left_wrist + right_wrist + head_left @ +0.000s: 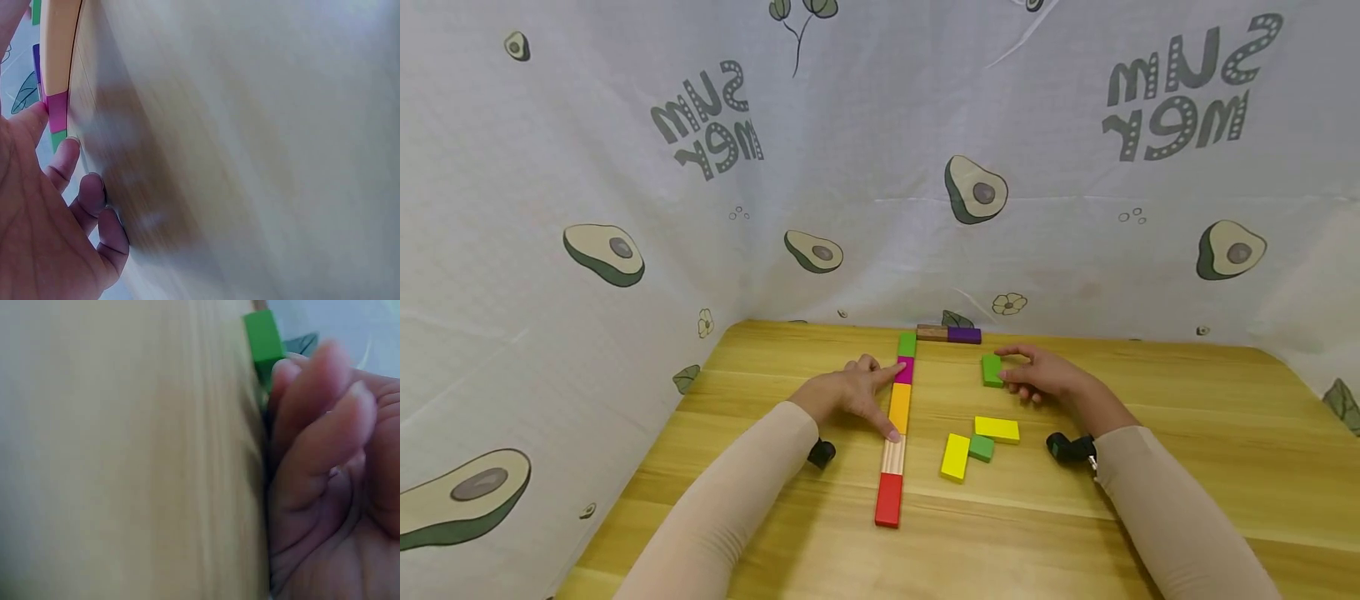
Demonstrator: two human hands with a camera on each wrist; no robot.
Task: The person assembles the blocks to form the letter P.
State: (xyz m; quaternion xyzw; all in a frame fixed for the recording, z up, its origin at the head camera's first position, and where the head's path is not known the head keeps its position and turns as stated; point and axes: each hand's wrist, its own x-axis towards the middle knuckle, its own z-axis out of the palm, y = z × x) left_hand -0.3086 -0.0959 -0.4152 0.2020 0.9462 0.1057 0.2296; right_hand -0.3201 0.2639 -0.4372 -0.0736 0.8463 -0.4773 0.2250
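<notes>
Green block [992, 370] right of the row [899, 408], at the fingertips of the right hand [1045, 373]; cannot tell if pinched. Left hand [853, 392] spread wide, touching the row in two spots, probably to steady its line.

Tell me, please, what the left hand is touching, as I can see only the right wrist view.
Observer: In the head view, the left hand touches the magenta block with one outstretched finger; that block is part of a long row of blocks.
Operator: Thank you. Could you say which block stands at the near end of that row?
Observer: A red block.
Operator: And which blocks outside the row lie nearer the head camera than the green block I can see?
Observer: Two yellow blocks, with a small green block between them.
</notes>
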